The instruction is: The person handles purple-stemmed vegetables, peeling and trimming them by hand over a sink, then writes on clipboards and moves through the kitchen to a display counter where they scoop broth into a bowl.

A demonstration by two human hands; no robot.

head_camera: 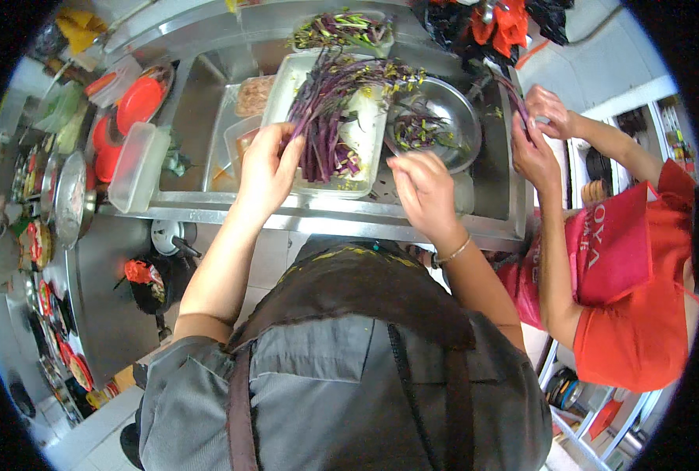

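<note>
My left hand [270,168] pinches a purple leafy-vegetable stem at the left side of a white plastic tray [372,159]. Across that tray lies a bunch of purple flowering stems [320,132], cut ends towards me and yellow flowers towards the back right. My right hand [425,191], with its fingers curled, hovers over the sink's front part, between the tray and a clear bowl [464,126]. Whether anything small sits between its fingertips is hidden. Trimmed purple and green pieces [423,126] lie in the bowl.
A second container [343,35] of greens stands behind the tray. At right, a person in red [638,306] holds a purple stem [513,97] over the sink's end. The steel sink rim [349,222] runs before me; an upright plastic box [139,168] and red lids [140,103] stand left.
</note>
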